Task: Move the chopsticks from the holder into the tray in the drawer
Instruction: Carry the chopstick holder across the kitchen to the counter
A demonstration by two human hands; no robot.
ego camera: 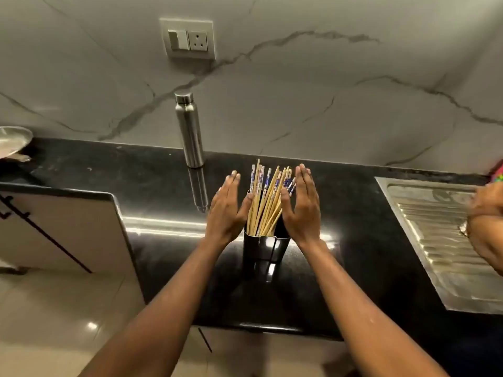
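Note:
A black holder (264, 247) stands on the black countertop (163, 186) in the middle of the view. Several wooden chopsticks (268, 198) with blue-and-white patterned tops stick up out of it, fanned apart. My left hand (227, 209) is flat and upright just left of the chopsticks, its thumb side against the bundle. To the right of them my right hand (302, 206) is held the same way, palm facing in. Neither hand grips anything. No drawer or tray is in view.
A steel bottle (190, 130) stands behind the holder by the marble wall. A steel sink drainboard (435, 235) lies at the right, with another person's hand (487, 210) over it. A steel vessel (13, 142) sits at the far left. White cabinet fronts (62, 227) are below left.

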